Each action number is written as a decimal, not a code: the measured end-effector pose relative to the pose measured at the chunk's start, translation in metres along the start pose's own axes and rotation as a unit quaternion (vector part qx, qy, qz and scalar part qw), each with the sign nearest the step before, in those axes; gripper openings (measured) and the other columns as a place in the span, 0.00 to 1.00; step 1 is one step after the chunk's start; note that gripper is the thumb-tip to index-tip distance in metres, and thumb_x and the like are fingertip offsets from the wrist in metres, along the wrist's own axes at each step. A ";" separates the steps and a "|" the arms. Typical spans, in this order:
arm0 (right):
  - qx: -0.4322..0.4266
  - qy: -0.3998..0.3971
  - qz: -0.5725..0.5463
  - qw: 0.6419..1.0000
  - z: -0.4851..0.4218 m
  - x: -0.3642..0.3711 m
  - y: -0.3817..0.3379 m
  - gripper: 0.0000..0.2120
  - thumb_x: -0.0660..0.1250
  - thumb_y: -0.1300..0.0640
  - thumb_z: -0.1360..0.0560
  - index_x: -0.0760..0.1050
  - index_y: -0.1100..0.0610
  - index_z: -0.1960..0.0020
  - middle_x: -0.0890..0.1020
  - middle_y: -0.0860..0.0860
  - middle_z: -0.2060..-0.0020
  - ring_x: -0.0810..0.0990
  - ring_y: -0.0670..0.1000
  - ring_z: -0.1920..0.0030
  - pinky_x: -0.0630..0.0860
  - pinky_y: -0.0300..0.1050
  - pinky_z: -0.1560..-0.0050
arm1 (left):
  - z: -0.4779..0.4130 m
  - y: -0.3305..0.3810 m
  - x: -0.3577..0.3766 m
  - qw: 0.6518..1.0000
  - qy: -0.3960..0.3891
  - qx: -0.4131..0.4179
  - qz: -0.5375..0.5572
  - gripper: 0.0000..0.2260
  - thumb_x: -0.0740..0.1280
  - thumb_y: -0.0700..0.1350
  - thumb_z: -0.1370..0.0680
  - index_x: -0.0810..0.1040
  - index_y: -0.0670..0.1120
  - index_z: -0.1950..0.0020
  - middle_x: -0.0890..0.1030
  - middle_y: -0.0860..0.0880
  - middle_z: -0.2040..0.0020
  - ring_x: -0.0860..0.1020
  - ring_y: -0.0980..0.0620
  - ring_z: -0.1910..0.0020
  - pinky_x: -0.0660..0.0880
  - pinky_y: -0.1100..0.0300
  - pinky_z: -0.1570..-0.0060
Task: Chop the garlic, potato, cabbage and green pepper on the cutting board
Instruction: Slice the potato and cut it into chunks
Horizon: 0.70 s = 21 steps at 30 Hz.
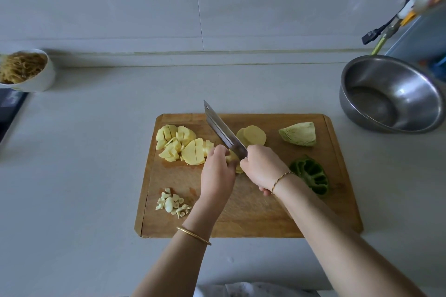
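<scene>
On the cutting board, a potato piece is held by the curled left hand, the knife gripped by the right hand.

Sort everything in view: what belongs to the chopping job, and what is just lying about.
Job: cutting board, knife gripped by right hand, potato steadied by left hand, garlic, cabbage, green pepper.

Lying about: steel bowls, white bowl of noodles.

Single head view, steeply down, close over cutting board.
</scene>
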State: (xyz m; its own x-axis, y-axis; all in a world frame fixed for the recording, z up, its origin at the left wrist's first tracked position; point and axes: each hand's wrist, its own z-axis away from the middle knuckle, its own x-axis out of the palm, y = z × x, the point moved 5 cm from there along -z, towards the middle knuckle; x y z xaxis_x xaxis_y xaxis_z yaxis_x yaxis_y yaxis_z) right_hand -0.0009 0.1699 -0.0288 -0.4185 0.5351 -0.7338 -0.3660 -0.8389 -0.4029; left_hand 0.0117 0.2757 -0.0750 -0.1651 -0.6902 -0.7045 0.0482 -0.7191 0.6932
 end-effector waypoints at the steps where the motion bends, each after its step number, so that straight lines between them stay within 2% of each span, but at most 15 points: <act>1: -0.004 0.008 -0.001 1.000 -0.001 0.003 0.002 0.09 0.54 0.59 0.21 0.66 0.57 0.59 0.73 0.52 0.69 0.72 0.51 0.73 0.75 0.48 0.70 | -0.001 0.000 0.000 1.000 -0.001 0.001 0.001 0.04 0.64 0.40 0.22 0.71 0.42 0.49 0.73 0.47 0.52 0.73 0.50 0.59 0.68 0.59 0.62; 4: -0.013 0.028 -0.006 1.000 -0.003 0.010 0.008 0.11 0.55 0.58 0.20 0.66 0.57 0.61 0.73 0.52 0.68 0.73 0.53 0.71 0.78 0.51 0.64 | -0.001 0.000 -0.001 1.000 -0.002 0.002 -0.002 0.05 0.64 0.40 0.22 0.72 0.42 0.48 0.72 0.49 0.52 0.73 0.50 0.59 0.66 0.61 0.62; 8: -0.019 0.038 -0.026 0.999 -0.005 0.013 0.013 0.11 0.56 0.58 0.21 0.67 0.58 0.61 0.74 0.53 0.66 0.75 0.55 0.69 0.77 0.50 0.65 | -0.001 -0.002 0.000 1.000 -0.004 0.004 0.001 0.05 0.65 0.41 0.22 0.72 0.42 0.47 0.72 0.49 0.52 0.72 0.52 0.59 0.64 0.66 0.67; 9: -0.020 0.037 -0.030 0.999 -0.005 0.012 0.014 0.11 0.56 0.58 0.21 0.67 0.58 0.62 0.74 0.54 0.67 0.76 0.55 0.70 0.77 0.49 0.67 | -0.001 -0.002 0.000 1.000 -0.005 0.006 -0.001 0.05 0.65 0.41 0.22 0.72 0.42 0.48 0.73 0.49 0.51 0.72 0.53 0.60 0.64 0.67 0.68; 11: -0.022 0.026 -0.051 0.998 -0.004 0.009 0.016 0.11 0.55 0.59 0.22 0.65 0.59 0.63 0.72 0.54 0.73 0.74 0.54 0.78 0.76 0.47 0.72 | -0.002 -0.001 0.000 1.000 -0.010 0.010 -0.008 0.05 0.64 0.41 0.22 0.71 0.43 0.48 0.73 0.48 0.51 0.72 0.53 0.60 0.65 0.68 0.67; 13: -0.023 0.004 -0.076 0.997 -0.002 0.004 0.019 0.10 0.54 0.60 0.23 0.64 0.60 0.63 0.68 0.54 0.78 0.69 0.51 0.84 0.71 0.41 0.78 | -0.003 -0.001 -0.001 1.000 -0.016 0.014 -0.016 0.05 0.64 0.42 0.22 0.70 0.43 0.48 0.73 0.48 0.50 0.71 0.53 0.59 0.66 0.65 0.66; 15: -0.023 -0.010 -0.124 0.992 0.001 -0.004 0.025 0.10 0.54 0.61 0.23 0.63 0.60 0.63 0.67 0.54 0.78 0.68 0.51 0.85 0.67 0.38 0.80 | -0.004 -0.002 -0.001 0.999 -0.029 0.015 -0.018 0.06 0.64 0.43 0.22 0.70 0.43 0.47 0.72 0.49 0.50 0.72 0.52 0.57 0.67 0.63 0.61; 18: -0.027 -0.006 -0.195 0.980 0.007 -0.019 0.034 0.08 0.54 0.62 0.24 0.63 0.59 0.62 0.64 0.54 0.76 0.65 0.51 0.84 0.67 0.40 0.79 | -0.008 -0.003 -0.006 0.997 -0.074 -0.004 -0.004 0.08 0.65 0.43 0.22 0.69 0.44 0.46 0.72 0.49 0.49 0.74 0.50 0.53 0.70 0.60 0.57; 21: -0.046 0.024 -0.237 0.970 0.012 -0.033 0.041 0.11 0.54 0.63 0.25 0.61 0.57 0.66 0.63 0.55 0.76 0.66 0.50 0.85 0.64 0.41 0.77 | -0.016 0.006 -0.019 0.993 -0.087 0.040 -0.075 0.11 0.67 0.39 0.25 0.66 0.45 0.49 0.71 0.48 0.49 0.73 0.49 0.53 0.71 0.60 0.58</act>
State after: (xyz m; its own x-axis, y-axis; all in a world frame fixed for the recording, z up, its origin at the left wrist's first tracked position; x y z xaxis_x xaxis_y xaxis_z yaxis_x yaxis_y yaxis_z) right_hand -0.0117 0.1193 -0.0143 -0.1816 0.8596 -0.4776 -0.4305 -0.5062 -0.7473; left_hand 0.0310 0.2832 -0.0602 -0.3319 -0.5463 -0.7690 -0.0662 -0.7998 0.5967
